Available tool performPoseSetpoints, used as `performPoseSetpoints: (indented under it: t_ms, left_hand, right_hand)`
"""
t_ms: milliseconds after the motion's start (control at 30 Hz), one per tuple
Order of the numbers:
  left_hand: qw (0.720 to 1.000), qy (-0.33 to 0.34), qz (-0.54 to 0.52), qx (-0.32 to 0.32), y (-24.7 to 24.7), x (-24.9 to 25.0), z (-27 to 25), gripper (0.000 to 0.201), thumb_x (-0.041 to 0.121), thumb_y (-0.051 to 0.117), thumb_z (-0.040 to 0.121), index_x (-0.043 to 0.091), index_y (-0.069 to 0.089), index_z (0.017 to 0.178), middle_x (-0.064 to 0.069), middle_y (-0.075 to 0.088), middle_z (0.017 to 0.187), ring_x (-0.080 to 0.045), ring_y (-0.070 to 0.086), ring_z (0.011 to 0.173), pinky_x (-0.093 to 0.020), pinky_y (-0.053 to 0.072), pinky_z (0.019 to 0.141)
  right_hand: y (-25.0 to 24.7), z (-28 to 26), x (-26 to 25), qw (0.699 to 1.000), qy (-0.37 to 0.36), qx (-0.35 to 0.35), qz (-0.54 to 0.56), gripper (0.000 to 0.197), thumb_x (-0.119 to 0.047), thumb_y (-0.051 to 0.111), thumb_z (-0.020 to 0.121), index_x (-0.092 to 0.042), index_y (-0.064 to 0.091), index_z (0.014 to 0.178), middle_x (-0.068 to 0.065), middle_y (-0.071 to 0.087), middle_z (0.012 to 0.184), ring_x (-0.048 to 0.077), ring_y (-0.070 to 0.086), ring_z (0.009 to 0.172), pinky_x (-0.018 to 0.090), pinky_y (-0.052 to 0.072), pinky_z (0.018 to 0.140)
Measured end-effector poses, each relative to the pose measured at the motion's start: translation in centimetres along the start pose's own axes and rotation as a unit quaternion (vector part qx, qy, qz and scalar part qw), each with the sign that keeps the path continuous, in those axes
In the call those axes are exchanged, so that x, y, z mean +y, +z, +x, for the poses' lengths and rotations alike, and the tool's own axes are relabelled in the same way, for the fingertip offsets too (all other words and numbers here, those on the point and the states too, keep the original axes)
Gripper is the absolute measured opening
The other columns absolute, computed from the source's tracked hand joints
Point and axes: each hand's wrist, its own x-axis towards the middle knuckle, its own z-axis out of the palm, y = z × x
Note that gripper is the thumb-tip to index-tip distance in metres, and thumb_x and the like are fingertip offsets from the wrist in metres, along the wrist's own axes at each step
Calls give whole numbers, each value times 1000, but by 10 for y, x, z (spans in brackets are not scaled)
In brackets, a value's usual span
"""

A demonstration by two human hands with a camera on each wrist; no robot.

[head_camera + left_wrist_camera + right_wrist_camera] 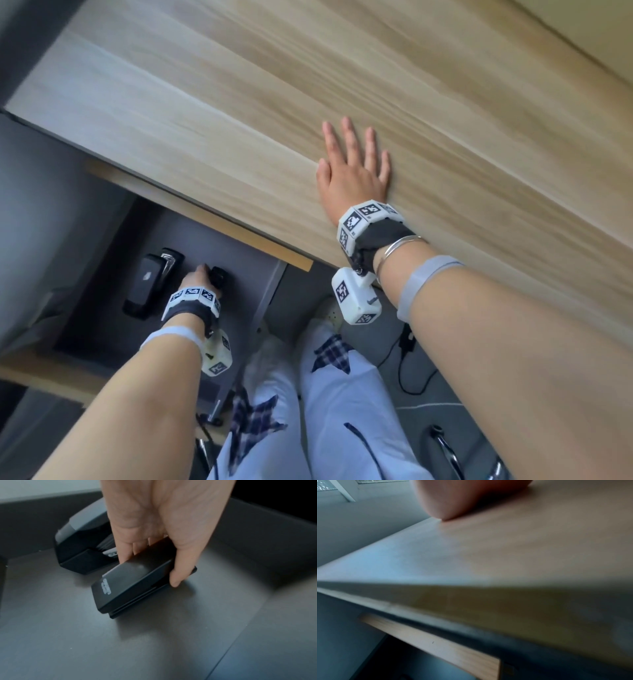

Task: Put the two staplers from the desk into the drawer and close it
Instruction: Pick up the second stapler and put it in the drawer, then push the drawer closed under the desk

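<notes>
While the left hand [154, 534] grips the second stapler [137, 582] in the drawer [257, 545], set it flat beside the first stapler [82, 545]; then let go. Right hand [352, 171] rests flat, relaxed, on the counter [239, 120].

Pale wood-grain desk [239, 120] over grey floor [445, 370], where a black cable [407, 346] trails.

Open drawer [102, 649], dark grey floor: larger black stapler [82, 545] sits toward the back-left corner, smaller black stapler [137, 582] just beside it, nearer the right wall. Wood-grain desk [239, 120]: right hand [349, 174] flat near front edge.
</notes>
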Motion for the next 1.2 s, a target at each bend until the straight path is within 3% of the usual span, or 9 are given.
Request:
performPoseSetpoints:
  t_ms: [200,433,600,700,833,1066,1200]
  left_hand:
    - [1000,-12,-1,4,9,5,17,63,9,68,77,1,41,133,-23,39,139,-38,47,127,-42,42,103]
    - [997,-7,-75,2,5,-10,9,66,20,78,73,5,44,128,-21,43,135,-38,49,122,-44,42,100]
    - [996,-20,-68,52,-13,-41,-21,64,33,69,81,11,42,134,-19,43,139,-38,47,127,-47,41,104]
    - [994,-50,-66,69,-26,-68,-43,46,32,62,86,10,51,125,-19,49,131,-39,51,119,-45,44,102]
    - [990,-104,-43,85,-38,-104,-77,38,31,59,88,9,55,118,-18,50,126,-39,52,116,-44,45,98]
    - [970,-222,-41,91,-33,-155,-124,39,30,50,93,4,48,121,-20,54,125,-40,53,117,-46,48,91]
    - [952,-283,-98,60,-22,-165,-135,45,38,49,92,1,58,115,-20,66,115,-37,63,106,-43,50,88]
  right_hand:
    - [2,0,-1,1000,1,12,-6,57,-38,28,97,-45,7,150,-15,5,163,22,3,152,47,6,120]
    - [-1,0,-1,1000,-2,-1,-12,56,-39,28,98,-44,6,150,-14,4,163,23,3,152,48,6,120]
    - [-7,0,-1,999,-10,-35,-5,54,-39,23,101,-43,2,150,-13,-1,163,24,-2,152,49,3,120]
    - [-11,0,-2,999,-8,-47,0,54,-38,23,101,-43,3,151,-13,-1,163,24,-3,151,49,2,120]
    - [-14,-1,-3,998,-7,-64,4,54,-37,24,102,-42,2,151,-12,-3,163,24,-4,151,49,1,120]
    - [-15,-3,-3,997,-9,-70,11,54,-37,24,102,-41,3,151,-11,-2,163,25,-5,151,50,1,120]
    - [-15,-2,-2,997,-10,-72,12,54,-36,23,102,-40,3,151,-11,-3,163,25,-5,151,50,0,120]
